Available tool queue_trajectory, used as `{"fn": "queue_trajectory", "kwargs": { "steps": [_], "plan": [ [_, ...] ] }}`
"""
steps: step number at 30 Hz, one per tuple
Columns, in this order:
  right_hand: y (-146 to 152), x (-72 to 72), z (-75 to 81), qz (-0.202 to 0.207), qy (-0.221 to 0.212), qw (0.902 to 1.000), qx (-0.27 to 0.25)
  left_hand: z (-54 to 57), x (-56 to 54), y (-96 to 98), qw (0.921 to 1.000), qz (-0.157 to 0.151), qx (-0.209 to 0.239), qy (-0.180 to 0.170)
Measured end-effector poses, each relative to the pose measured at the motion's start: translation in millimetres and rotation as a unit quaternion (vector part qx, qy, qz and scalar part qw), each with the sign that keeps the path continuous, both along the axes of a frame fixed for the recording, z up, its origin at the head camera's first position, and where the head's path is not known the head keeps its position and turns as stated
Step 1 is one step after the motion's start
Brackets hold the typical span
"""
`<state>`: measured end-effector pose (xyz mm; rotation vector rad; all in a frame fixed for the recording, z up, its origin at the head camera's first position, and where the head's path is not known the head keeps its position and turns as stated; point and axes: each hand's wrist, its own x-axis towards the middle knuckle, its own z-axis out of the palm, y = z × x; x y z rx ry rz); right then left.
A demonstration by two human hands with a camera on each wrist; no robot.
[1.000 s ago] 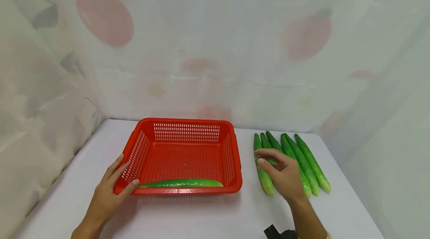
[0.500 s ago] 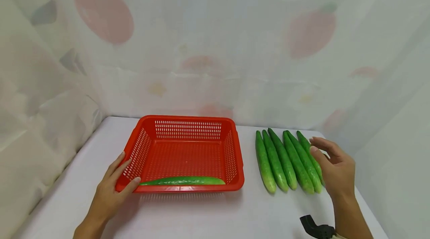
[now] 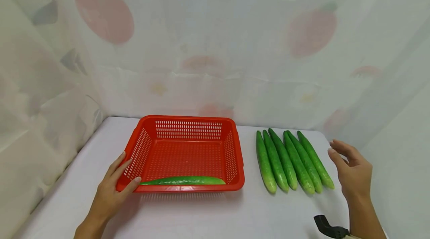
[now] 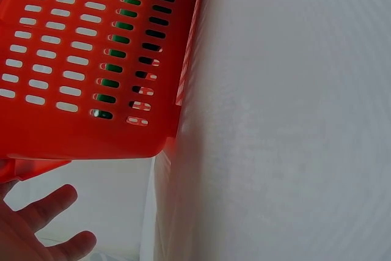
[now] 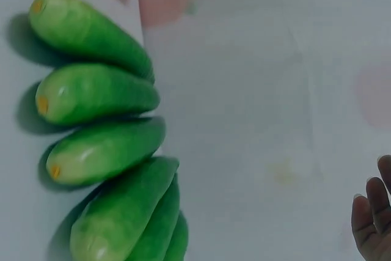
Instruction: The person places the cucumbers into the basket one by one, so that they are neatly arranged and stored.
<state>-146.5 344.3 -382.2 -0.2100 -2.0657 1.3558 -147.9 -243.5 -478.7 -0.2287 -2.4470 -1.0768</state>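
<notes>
My left hand rests at the front left corner of a red plastic basket, its thumb and a finger lying over the rim. In the left wrist view, two of its fingers extend free of the slotted wall. Inside the basket, a green cucumber lies along the front wall. Several more cucumbers lie side by side on the table, right of the basket. My right hand hovers to the right of this row, fingers loosely bent, holding nothing. The right wrist view shows its fingertips apart from the cucumbers.
A white-covered table carries everything. Behind it hangs a pale curtain with faded fruit prints, and a similar sheet closes off the left side. Near my right wrist a black curved piece sticks out.
My right hand has moved rightward from above the cucumbers to beyond the row, uncovering them. The left hand keeps its place at the basket corner.
</notes>
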Motion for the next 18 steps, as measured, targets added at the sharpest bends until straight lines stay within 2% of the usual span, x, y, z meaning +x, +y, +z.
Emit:
{"fn": "queue_trajectory", "kwargs": {
  "steps": [5,9,18],
  "plan": [
    [19.5,-5.0,-13.9,-0.035,-0.036,0.9987,-0.010,0.2,-0.1,0.0,1.0000,-0.002,0.003,0.001],
    [31.1,-6.0,-24.8,-0.054,-0.069,0.9961,0.009,-0.6,-0.3,0.1,1.0000,-0.003,0.004,0.003],
    [49.3,-7.1,-42.2,-0.036,-0.144,0.9887,-0.019,-0.3,-0.5,0.3,1.0000,-0.003,0.003,0.008]
  ]
}}
